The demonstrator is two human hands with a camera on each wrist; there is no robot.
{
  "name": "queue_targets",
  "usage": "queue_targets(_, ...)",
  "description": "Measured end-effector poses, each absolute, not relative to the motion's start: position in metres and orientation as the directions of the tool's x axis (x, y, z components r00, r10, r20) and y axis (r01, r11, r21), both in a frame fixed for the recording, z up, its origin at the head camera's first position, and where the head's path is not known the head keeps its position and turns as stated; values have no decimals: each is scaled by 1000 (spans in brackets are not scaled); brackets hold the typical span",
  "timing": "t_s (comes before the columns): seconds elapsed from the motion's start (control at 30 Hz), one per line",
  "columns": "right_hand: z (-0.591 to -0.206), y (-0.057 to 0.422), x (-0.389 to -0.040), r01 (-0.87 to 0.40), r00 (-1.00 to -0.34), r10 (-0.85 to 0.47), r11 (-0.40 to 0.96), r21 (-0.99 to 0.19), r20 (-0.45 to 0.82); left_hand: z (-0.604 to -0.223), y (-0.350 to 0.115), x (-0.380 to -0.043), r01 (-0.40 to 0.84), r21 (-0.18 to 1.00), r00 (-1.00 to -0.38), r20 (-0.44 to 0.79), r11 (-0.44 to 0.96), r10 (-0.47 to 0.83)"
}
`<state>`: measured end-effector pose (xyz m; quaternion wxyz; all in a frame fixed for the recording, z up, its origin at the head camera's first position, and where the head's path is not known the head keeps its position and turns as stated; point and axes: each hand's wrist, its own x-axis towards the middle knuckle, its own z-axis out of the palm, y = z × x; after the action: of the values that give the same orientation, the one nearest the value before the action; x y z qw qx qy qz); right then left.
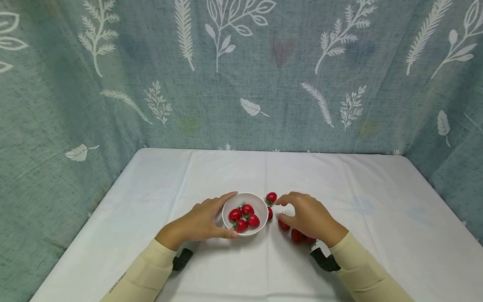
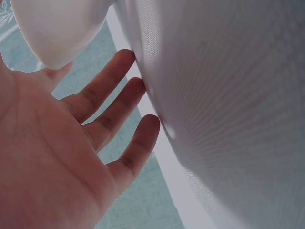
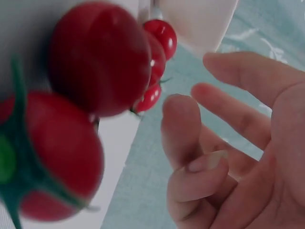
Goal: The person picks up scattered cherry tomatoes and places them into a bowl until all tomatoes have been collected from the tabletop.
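A round white bowl [image 1: 261, 227] holds several small red tomatoes [image 1: 253, 220] with green stems. My left hand [image 1: 201, 220] spans the bowl's left side, index finger at the far rim and thumb at the near rim. In the left wrist view, its other fingers [image 2: 102, 121] extend below the bowl [image 2: 62, 28] toward the tablecloth. My right hand [image 1: 311, 214] hovers right of the bowl, thumb and index finger apart with nothing between them. Beneath and beside it lie loose tomatoes [image 1: 284, 225]; in the right wrist view two tomatoes [image 3: 100, 59] loom close, others stand farther off.
Two tomatoes [image 1: 271, 197] lie by the bowl's right rim. A white cloth [image 1: 211, 167] covers the table. Blue-green curtains [image 1: 241, 79] with white leaf prints hang behind and along both sides. Small black devices [image 1: 183, 259] are worn at both wrists.
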<state>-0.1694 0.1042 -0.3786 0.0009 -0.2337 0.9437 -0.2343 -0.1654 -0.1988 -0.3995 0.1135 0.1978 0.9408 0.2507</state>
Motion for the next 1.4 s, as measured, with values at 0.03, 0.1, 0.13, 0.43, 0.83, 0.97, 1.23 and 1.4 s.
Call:
queue_targets(0.03,-379,106,-170,-436,-892,-443,785,-440,92,-400,-199,-165,317,518,-895,-112,794,431)
queue_targets(0.1,-380,108,-173,-420,-895,-443,795,-437,54,-399,-199,-165,318,523,-894,-111,791,433)
queue_targets(0.13,-380,109,-173,-412,-896,-442,801,-436,34,-399,-199,-165,319,523,-895,-109,790,434)
queue_targets(0.43,-383,114,-178,-337,-901,-417,844,-418,-117,-399,-198,-165,320,520,-895,-109,792,433)
queue_targets(0.83,-388,112,-179,-331,-896,-423,841,-428,-137,-399,-198,-164,316,521,-896,-112,793,431)
queue_targets(0.97,-389,112,-179,-329,-896,-422,839,-433,-136,-399,-198,-164,314,521,-896,-114,794,429)
queue_targets(1.23,-389,111,-180,-326,-897,-421,837,-439,-136,-397,-198,-164,314,519,-896,-115,795,429)
queue_targets(1.4,-387,112,-179,-335,-900,-421,835,-436,-114,-396,-197,-163,313,521,-897,-113,794,428)
